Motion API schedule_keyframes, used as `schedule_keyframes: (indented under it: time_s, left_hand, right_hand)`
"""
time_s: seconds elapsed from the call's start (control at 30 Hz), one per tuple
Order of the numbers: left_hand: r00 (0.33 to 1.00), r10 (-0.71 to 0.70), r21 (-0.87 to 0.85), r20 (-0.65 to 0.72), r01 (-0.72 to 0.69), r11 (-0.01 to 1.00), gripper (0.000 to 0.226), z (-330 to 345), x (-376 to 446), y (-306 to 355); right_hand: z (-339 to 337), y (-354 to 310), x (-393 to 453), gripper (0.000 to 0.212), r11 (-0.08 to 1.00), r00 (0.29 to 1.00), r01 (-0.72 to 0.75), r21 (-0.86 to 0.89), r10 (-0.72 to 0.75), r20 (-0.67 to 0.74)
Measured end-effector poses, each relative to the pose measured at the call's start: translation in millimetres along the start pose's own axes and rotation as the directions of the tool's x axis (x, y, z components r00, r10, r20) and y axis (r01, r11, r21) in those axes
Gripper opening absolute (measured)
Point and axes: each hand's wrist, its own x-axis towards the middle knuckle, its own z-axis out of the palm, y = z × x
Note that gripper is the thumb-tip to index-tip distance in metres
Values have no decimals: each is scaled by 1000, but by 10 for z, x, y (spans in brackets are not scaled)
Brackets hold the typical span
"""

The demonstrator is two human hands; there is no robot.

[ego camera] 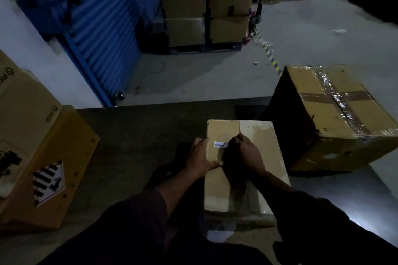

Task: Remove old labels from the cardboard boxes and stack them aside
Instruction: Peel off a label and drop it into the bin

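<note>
The right hand [245, 150] curls its fingers down at the right end of a small white label [220, 144], apparently pinching its edge to peel it, though the fingertips are hidden. The left hand [201, 157] lies flat and open on the small box [265, 135] at its left edge, likely to steady it against the pull. The label sits mid-top of this box; a taped box [344, 114] stands to its right, a printed box [43, 146] well to its left.

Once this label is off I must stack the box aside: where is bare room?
Bare surface lies between the small box and the hazard-marked box. Crowded right, where the taped box sits close.
</note>
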Motion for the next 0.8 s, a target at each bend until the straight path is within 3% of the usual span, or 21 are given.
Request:
schedule_keyframes:
  time_s: [0.33,0.5,0.6,0.7,0.8]
  left_hand:
    - [1000,-22,7,17,22,1000,99,-25,-8,17]
    - [1000,-10,12,6,10,1000,98,-17,-1,12]
    - [1000,-25,-18,10,25,1000,95,-12,-4,9]
    - [1000,-15,-49,4,15,999,91,-13,-13,-15]
    - [1000,-11,-101,-8,10,995,88,-8,-55,-33]
  right_hand:
    - [-1,-75,85,23,997,997,-8,-73,14,81]
    - [10,-118,75,22,995,994,-103,2,102,42]
    - [54,-115,2,23,973,980,-191,131,196,-23]
    - [65,-185,4,25,864,927,-337,373,374,-28]
    - [123,-258,21,22,675,809,-494,548,588,4]
